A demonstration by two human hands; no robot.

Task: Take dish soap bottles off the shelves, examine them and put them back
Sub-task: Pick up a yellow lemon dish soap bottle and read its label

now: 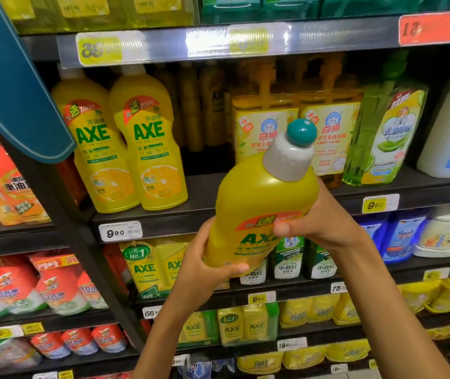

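Both hands, left [204, 265] and right [318, 224], have fingers wrapped round a yellow AXE bottle [256, 212] held off the shelf [199, 206], so it's mid-examine, putting back still to go.

left hand [204, 269]: fingers curled, gripping from below | right hand [319, 222]: thumb pressed across, gripping above left | forearms raised

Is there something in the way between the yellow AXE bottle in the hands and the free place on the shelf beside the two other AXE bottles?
Nothing visible blocks it. The held AXE bottle, gripped by the left hand and right hand, is in front of the open gap right of the two AXE bottles.
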